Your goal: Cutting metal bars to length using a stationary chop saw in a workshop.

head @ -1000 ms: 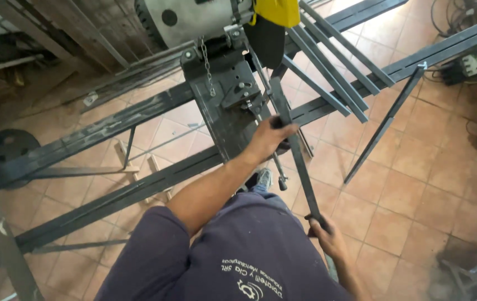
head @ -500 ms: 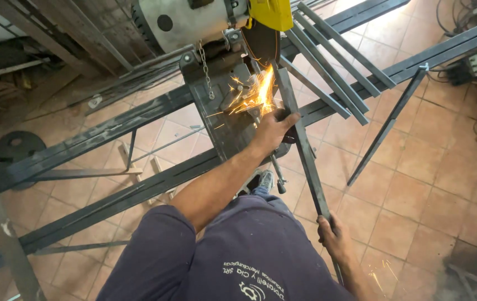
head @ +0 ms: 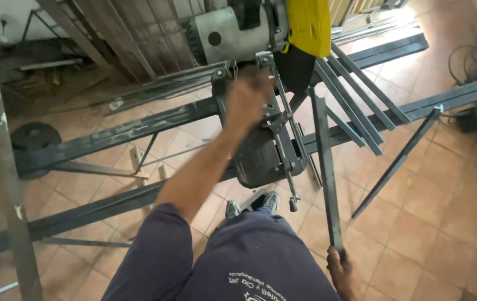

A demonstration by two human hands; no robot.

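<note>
Low at the frame's bottom right, the right hand (head: 343,273) is closed around the near end of a long steel bar (head: 324,167) running up-frame under the yellow-guarded saw (head: 260,28), while the blurred left hand (head: 248,100), grip unclear, rests at the vise (head: 269,139) in the centre.

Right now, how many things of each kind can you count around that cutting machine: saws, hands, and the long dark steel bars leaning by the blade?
Grey-motor chop saw with yellow blade guard: 1
Bare hands, left hand on the saw's vise, right hand gripping the held dark steel bar: 2
Dark steel bars leaning right of the blade: about 4, overlapping
Total: about 8
</note>
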